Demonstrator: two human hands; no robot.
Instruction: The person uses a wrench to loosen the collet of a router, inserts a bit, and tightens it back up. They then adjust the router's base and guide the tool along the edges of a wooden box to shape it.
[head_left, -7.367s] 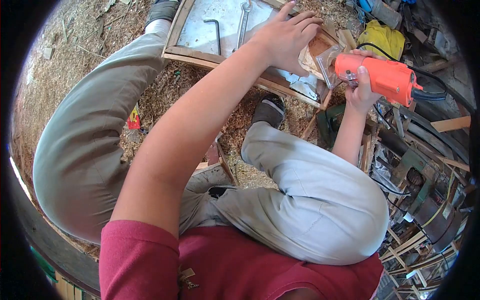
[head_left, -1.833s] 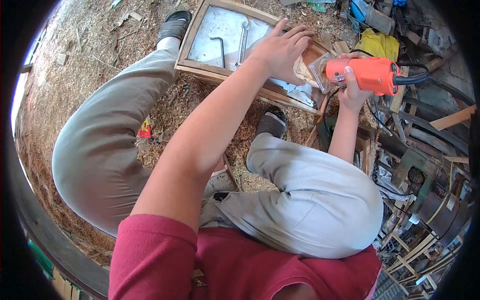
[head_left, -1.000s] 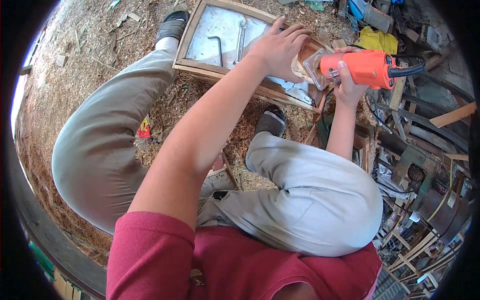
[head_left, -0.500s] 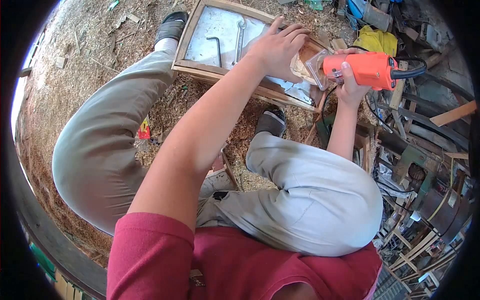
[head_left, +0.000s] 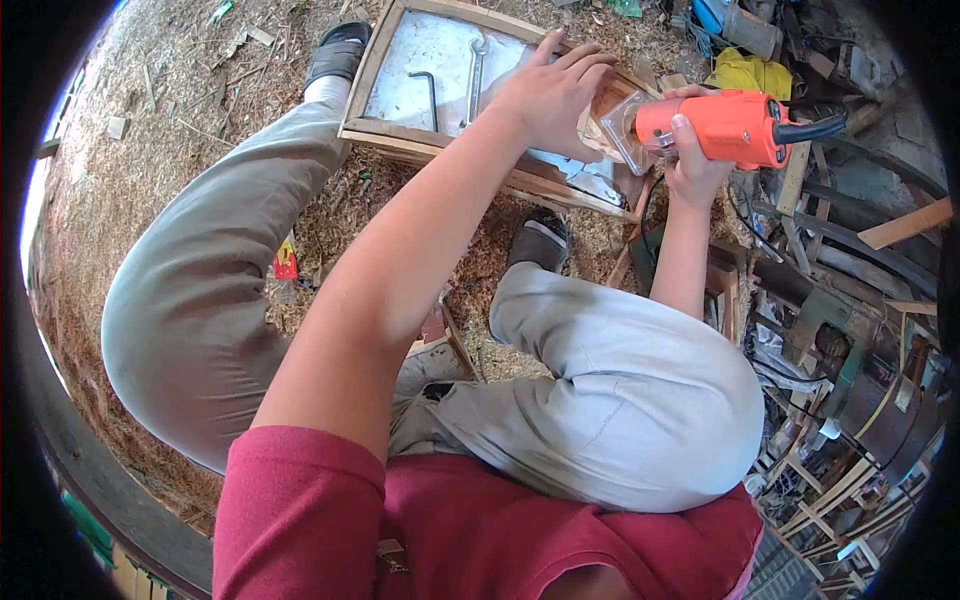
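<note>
My right hand (head_left: 693, 150) is wrapped around an orange trim router (head_left: 725, 128) with a clear base plate (head_left: 622, 132). The tool lies sideways, its base turned toward a piece of wood (head_left: 598, 112) at the right end of a wood-framed tray (head_left: 400, 131). Across that same end rests my left hand (head_left: 553, 105), fingers stretched and spread, thumb apart, beside the router base. What lies under its palm is hidden. On the tray's pale surface are an open-end wrench (head_left: 476, 85) and a hex key (head_left: 432, 97), both left of my hand.
Wood shavings (head_left: 200, 110) cover the ground. A yellow bag (head_left: 752, 75) and a blue item (head_left: 712, 18) lie beyond the router. Scrap wood and metal parts crowd the right side. The router's black cord (head_left: 812, 130) runs off right. A small box (head_left: 440, 358) stands between my legs.
The router and my right hand have shifted slightly left. The whole view has drifted a little; my left hand stays on the tray.
</note>
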